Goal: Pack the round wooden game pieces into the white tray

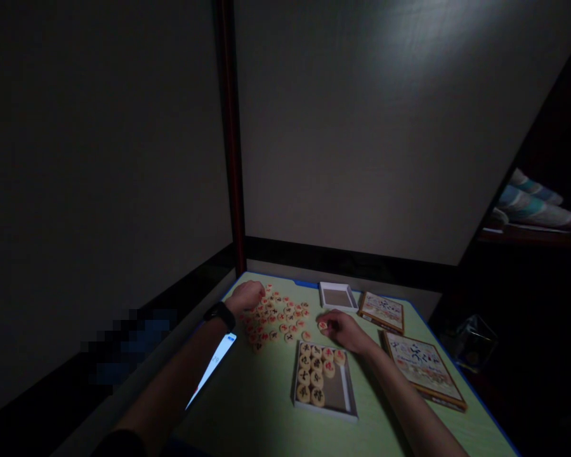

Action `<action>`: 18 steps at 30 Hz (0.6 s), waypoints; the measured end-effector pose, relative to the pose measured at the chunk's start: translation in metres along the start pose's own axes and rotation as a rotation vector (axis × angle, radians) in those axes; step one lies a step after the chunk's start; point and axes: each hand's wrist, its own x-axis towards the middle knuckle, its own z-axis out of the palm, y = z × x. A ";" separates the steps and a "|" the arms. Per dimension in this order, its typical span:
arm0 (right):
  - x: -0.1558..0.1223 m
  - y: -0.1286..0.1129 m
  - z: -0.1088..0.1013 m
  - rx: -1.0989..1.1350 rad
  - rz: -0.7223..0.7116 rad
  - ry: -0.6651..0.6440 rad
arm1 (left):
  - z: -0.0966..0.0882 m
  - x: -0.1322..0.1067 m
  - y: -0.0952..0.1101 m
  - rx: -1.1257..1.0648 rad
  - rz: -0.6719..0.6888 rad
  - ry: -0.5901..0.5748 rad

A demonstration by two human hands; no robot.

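My left hand (245, 296), with a dark watch on its wrist, rests curled at the far left edge of a heap of round wooden game pieces (278, 318) marked in red and black. My right hand (345, 330) pinches one round piece (322, 325) between fingertips, just beyond a shallow white tray (345, 397). Several pieces lie in rows in the tray's left and far part. What the left hand's fingers hold, if anything, is hidden.
A pale green table (257, 406) stands in a dim room corner. A small empty white box (337, 296) sits at the far side. Two printed box lids (382, 311) (424, 368) lie to the right. A lit phone (212, 369) lies at the left edge.
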 end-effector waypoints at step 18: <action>0.000 0.006 0.002 0.088 0.012 -0.007 | -0.007 -0.010 0.020 0.084 -0.020 0.080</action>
